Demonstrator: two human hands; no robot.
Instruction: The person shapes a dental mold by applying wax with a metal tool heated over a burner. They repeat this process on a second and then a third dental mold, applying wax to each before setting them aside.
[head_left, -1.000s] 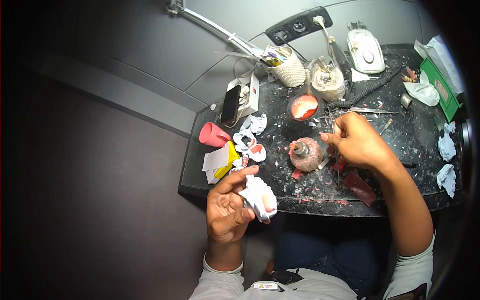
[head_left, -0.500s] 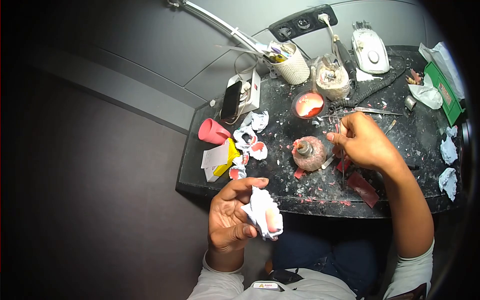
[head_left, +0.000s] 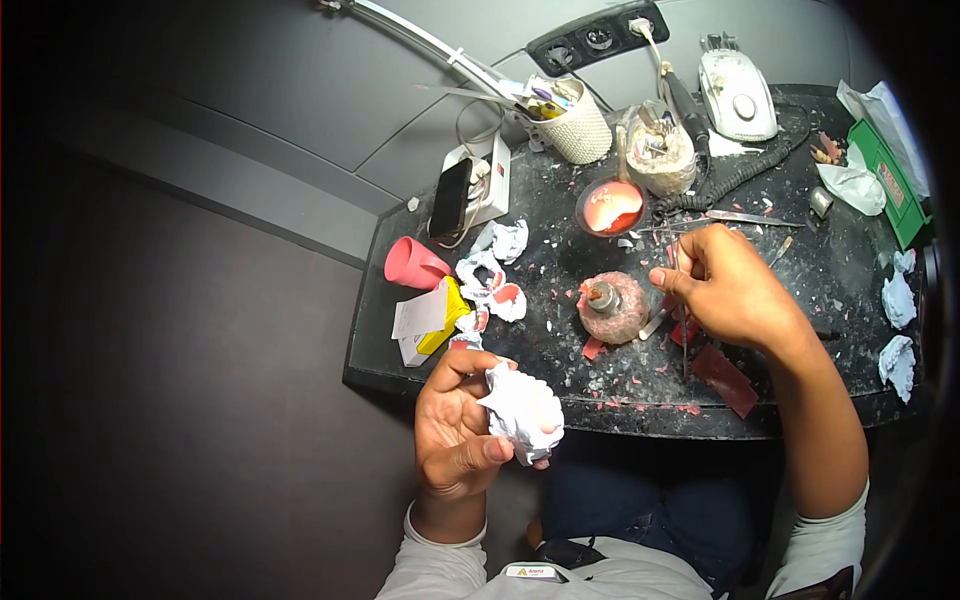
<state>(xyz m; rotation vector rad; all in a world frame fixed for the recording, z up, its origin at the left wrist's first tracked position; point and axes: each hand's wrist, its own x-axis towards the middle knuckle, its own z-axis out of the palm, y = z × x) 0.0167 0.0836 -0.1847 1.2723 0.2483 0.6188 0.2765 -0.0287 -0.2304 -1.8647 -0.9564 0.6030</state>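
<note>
My left hand (head_left: 452, 435) is closed around a white plaster dental model (head_left: 522, 410), with a little pink on its side, held in front of the bench edge. Over the bench, my right hand (head_left: 735, 285) pinches a thin metal wax tool (head_left: 685, 345) that points down; its upper part is partly hidden by the fingers. Just left of that hand stands a round, wax-spattered spirit burner (head_left: 622, 318). A sheet of pink wax (head_left: 725, 381) lies below the hand. Behind the burner is a round dish of red wax (head_left: 612, 208).
Several plaster pieces with pink wax (head_left: 507, 302) lie at the left, near a pink cup (head_left: 414, 263) and a yellow box (head_left: 448, 318). A phone (head_left: 450, 198), a tool cup (head_left: 578, 130) and a white control unit (head_left: 738, 95) stand behind. Wax scraps litter the black bench (head_left: 560, 375).
My left hand has turned the dental model, so more white plaster and less pink faces me. My right hand stays almost where it was. The view has shifted slightly.
</note>
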